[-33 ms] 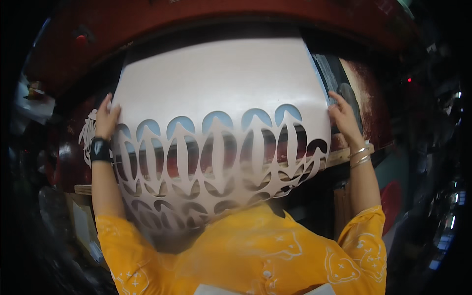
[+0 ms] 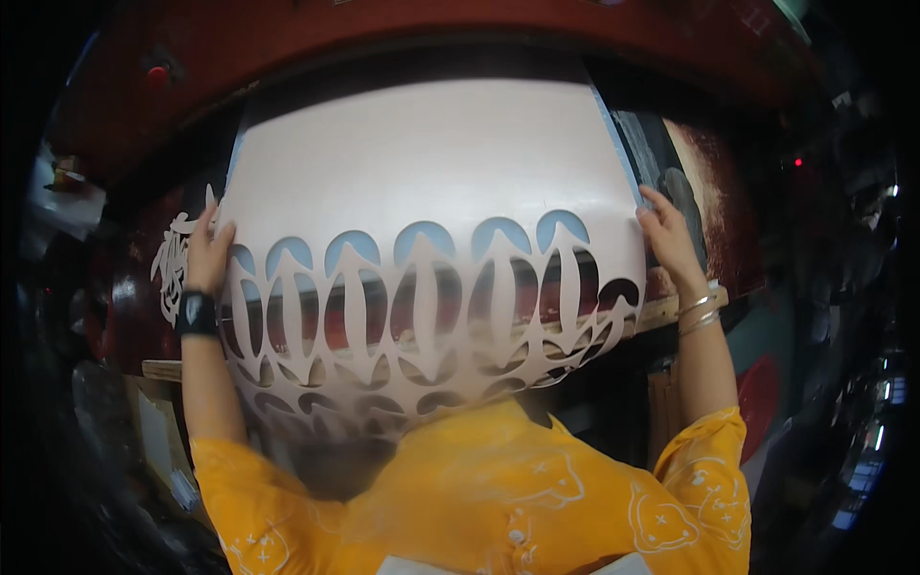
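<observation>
A wide, pale pinkish-white sheet (image 2: 422,144) lies across a light blue board (image 2: 613,125), whose strips show along both sides. Rows of curved cutouts pierce the sheet's near half, and that part sags over the work surface's front edge toward my yellow shirt. My left hand (image 2: 208,254) is at the sheet's left edge, thumb on top and fingers outside it. On the opposite edge, my right hand (image 2: 671,240) pinches the sheet between thumb and forefinger. The undersides of both grips are hidden.
Beyond the sheet, a dark red machine beam (image 2: 431,24) spans the back. White cut scraps (image 2: 172,259) lie left of my left hand. A wooden edge (image 2: 661,309) runs along the front, with a red round object (image 2: 760,407) at the lower right.
The sheet's hanging lower part has shifted and curls under more. Slightly more blue shows along the left side. My right forefinger has bent in toward the edge; both hands stay nearly in place.
</observation>
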`<state>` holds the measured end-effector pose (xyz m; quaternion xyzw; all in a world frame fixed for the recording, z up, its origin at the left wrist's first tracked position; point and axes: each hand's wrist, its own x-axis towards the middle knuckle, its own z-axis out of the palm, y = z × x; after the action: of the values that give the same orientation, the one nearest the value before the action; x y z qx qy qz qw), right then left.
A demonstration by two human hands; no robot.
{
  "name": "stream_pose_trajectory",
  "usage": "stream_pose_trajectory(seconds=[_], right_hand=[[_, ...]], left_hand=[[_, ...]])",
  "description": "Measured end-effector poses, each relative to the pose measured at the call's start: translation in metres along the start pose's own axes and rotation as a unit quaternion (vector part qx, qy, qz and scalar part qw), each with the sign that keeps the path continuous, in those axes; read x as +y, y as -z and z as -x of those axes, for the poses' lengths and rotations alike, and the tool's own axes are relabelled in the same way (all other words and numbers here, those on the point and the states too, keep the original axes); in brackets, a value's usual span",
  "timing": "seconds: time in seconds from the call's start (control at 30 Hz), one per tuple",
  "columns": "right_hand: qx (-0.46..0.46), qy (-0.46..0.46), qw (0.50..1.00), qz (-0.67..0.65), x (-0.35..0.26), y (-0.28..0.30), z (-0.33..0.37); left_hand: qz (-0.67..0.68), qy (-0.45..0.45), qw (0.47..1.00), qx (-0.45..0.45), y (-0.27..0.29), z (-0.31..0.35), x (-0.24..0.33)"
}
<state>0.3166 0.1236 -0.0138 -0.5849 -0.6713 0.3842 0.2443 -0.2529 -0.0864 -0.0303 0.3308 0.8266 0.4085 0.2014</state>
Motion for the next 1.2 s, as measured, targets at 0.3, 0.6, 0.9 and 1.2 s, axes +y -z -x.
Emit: stream_pose_trajectory(seconds=[0.3,0.6,0.9,1.2], right_hand=[[0.157,0.123,0.964,0.178,0.004,-0.018,-0.037],[0.144,0.052,0.978,0.14,0.007,-0.003,0.003],[0.2,0.052,0.921,0.331,0.054,0.046,0.005],[0.134,0.156,0.942,0.265,0.122,0.063,-0.032]], left_hand=[[-0.121,-0.187,0.975,0.024,0.005,0.031,-0.047],[-0.181,-0.206,0.96,0.051,0.001,0.054,-0.047],[-0.178,-0.174,0.968,0.0,0.008,0.057,-0.039],[-0.174,-0.205,0.963,0.015,0.006,0.069,-0.018]])
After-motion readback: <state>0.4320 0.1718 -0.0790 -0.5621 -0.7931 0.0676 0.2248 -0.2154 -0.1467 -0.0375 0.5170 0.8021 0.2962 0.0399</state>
